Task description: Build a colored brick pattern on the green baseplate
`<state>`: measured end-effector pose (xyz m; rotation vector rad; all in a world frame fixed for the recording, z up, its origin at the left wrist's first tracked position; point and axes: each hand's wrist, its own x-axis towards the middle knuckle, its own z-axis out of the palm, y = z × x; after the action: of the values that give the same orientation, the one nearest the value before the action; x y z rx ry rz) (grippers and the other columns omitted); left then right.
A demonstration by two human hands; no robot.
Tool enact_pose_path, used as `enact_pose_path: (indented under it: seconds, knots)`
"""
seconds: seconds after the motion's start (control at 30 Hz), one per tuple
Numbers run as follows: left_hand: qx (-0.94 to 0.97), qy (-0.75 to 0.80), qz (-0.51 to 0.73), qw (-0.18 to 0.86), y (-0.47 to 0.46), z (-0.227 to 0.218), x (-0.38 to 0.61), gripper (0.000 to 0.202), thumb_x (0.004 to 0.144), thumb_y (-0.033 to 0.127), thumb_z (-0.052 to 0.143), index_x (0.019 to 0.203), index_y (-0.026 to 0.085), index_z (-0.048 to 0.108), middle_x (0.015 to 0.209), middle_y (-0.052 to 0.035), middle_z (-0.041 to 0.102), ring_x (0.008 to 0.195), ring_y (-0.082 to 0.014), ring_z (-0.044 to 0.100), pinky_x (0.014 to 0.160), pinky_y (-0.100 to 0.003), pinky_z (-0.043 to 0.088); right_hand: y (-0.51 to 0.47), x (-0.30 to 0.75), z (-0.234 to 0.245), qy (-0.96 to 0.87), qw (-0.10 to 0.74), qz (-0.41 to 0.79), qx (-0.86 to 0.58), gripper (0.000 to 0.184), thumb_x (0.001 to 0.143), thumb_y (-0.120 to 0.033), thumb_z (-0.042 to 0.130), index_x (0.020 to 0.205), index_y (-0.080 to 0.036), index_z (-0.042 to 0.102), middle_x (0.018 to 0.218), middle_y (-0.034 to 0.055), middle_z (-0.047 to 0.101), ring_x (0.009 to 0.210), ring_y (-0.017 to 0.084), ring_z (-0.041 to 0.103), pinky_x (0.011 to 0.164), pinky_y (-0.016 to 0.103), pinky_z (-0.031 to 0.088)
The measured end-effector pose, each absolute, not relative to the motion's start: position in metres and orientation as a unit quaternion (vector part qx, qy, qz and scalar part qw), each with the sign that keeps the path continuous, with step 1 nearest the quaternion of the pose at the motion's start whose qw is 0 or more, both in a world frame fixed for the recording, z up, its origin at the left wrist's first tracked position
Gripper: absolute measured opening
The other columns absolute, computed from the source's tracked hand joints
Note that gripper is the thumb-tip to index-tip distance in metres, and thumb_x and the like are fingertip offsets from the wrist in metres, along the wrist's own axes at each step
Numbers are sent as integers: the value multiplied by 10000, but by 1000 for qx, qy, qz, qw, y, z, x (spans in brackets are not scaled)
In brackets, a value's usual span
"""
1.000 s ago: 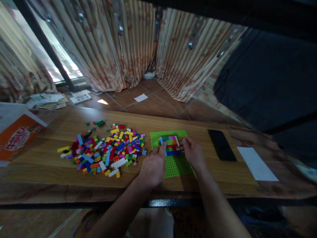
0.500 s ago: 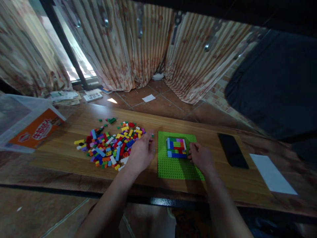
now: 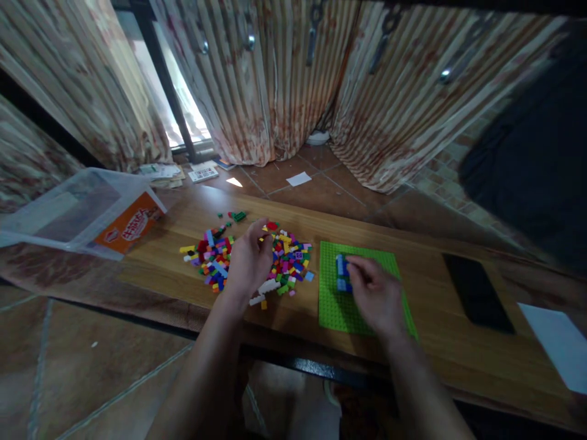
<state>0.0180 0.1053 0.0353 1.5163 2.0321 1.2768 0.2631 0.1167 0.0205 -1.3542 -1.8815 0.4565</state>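
My left hand [image 3: 251,260] is over the pile of loose toy building bricks [image 3: 287,263], its thumb and index finger apart with bricks showing between them. No brick in its grasp can be made out. Over the green baseplate [image 3: 334,315] my right hand [image 3: 373,287] is closed, fingers curled and tips together at the built block of bricks [image 3: 340,266]. Only the block's left side, in light and dark blue, shows past the fingers. What those fingertips pinch, if anything, is hidden.
A clear plastic bin [image 3: 87,208] with an orange label stands at the left end of the wooden board [image 3: 293,321]. Right of the baseplate lie a black phone-like slab [image 3: 477,293] and a white sheet [image 3: 557,342]. Small green bricks [image 3: 238,216] lie behind the pile.
My left hand has moved from the pile's right edge, near the baseplate, back over its middle. My right hand has shifted left onto the built block, covering most of it. The view has turned left.
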Motion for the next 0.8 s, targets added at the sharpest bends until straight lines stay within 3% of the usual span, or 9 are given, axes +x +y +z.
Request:
enact_pose_path:
  seconds: [0.1,0.3,0.43,0.6,0.8]
  knots:
    - [520,711,451,143,104,33,12,389,859,216,532,1236,145,593,984,-68,726,864,-178,680,834,-294,526,106,235,17,-803,323,203,-458,225,914,-269,476,997,-229,681,983,52,700,919,192,655,826,322,504]
    - [535,717,409,181,100,33,3,378,856,199,506,1215,153,616,1018,-79,727,914,-194,678,836,-294,516,104,213,6,-833,240,200,-457,219,888,-200,507,1043,-219,662,1033,57,677,936,195,641,829,319,494]
    - [599,681,331,261,93,40,2,335,838,219,521,1142,164,652,966,-52,728,831,-179,666,774,-277,511,107,209,1,-842,207,181,-465,216,881,-174,507,1016,-222,668,1007,53,677,923,196,639,817,311,485]
    - [684,576,226,386,82,49,7,173,795,269,599,907,169,685,780,-2,692,709,-132,621,640,-211,463,107,207,0,-835,213,191,-469,196,877,-196,525,1016,-227,661,971,41,674,888,192,637,796,305,477]
    - [724,620,123,277,74,49,21,160,754,333,664,840,203,702,777,-22,692,699,-164,618,632,-245,445,106,208,1,-828,203,201,-482,172,871,-244,552,999,-220,665,966,47,682,892,205,643,788,323,481]
